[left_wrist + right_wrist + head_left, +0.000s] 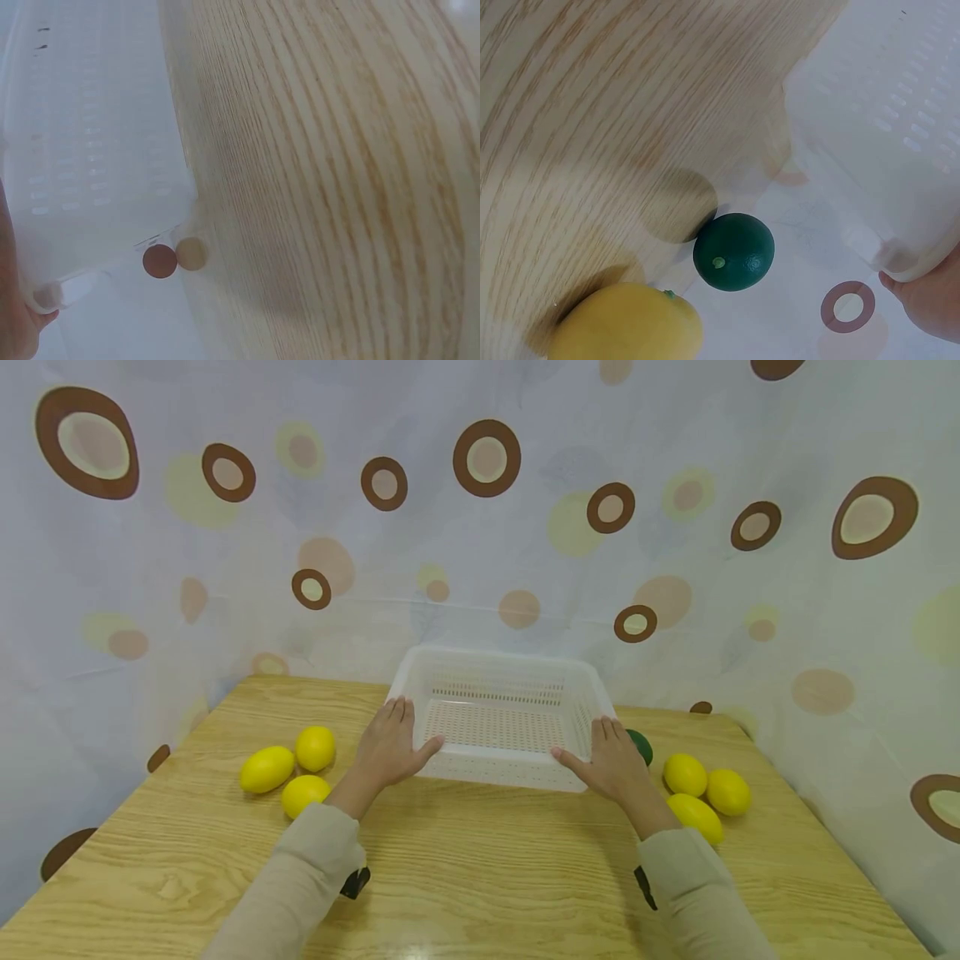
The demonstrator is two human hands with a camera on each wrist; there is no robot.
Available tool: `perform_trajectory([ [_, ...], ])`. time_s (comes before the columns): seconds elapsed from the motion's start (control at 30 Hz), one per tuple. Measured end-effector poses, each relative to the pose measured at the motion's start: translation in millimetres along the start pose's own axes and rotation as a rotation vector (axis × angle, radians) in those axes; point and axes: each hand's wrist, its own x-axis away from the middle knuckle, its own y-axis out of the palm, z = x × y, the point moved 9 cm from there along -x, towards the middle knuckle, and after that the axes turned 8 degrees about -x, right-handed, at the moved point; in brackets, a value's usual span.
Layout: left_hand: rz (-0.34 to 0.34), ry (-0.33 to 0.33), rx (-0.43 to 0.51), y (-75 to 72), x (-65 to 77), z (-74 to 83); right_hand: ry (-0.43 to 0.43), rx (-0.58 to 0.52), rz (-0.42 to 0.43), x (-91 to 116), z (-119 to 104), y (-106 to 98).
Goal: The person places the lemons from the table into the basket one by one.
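A white perforated plastic basket [491,758] is at the far middle of the wooden table, its open top facing up; nothing shows inside. My left hand [388,750] grips its left rim near the front corner, thumb along the front edge. The right hand [617,764] holds the opposite side the same way. Both wrist views show fingertips curled under the rim of the basket [97,172]. Whether its base touches the table I cannot tell. Just right of my right hand sits a dark green, lime-like fruit [733,252], partly hidden in the head view.
Three lemons [267,769] lie left of my left forearm, one partly covered by it. Three more lemons [686,775] lie beside my right forearm. A patterned curtain [525,527] hangs behind the table [480,868] and along both sides.
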Motion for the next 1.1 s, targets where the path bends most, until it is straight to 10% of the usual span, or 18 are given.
perform_trajectory([
  [1.1, -0.030, 0.006, 0.003, -5.6, -4.2, -1.1, 0.008, -0.010, -0.031, -1, -5, -9],
])
